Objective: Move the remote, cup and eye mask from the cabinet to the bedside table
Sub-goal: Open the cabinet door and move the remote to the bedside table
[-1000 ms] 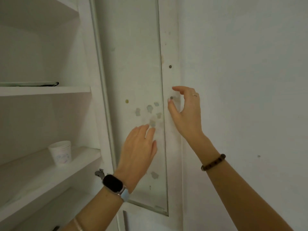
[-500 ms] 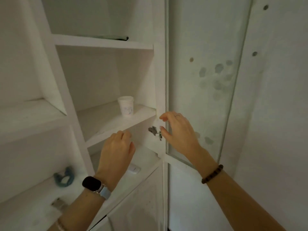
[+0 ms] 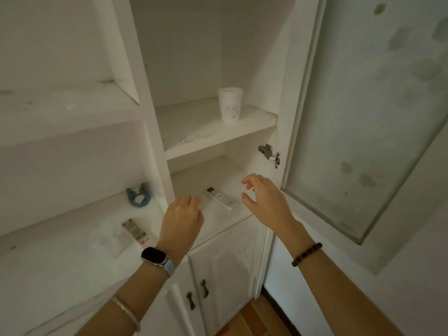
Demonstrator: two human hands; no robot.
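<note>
A white remote (image 3: 221,198) lies flat on the lower shelf of the open white cabinet (image 3: 219,139). My left hand (image 3: 181,220) hovers just left of it, fingers loosely curled and holding nothing. My right hand (image 3: 264,198) hangs just right of the remote, thumb and fingers apart, empty. A white paper cup (image 3: 230,105) stands upright on the shelf above. A blue eye mask (image 3: 138,196) leans against the back wall of the left compartment.
A second remote (image 3: 135,231) with red markings lies on the left shelf near a clear plastic thing (image 3: 110,238). The glass cabinet door (image 3: 368,112) stands open at the right. Two shut lower doors with dark handles (image 3: 197,293) sit below, above a wooden floor.
The view has dropped from the glass door to the shelves. Both hands left the door and came down to either side of the white remote.
</note>
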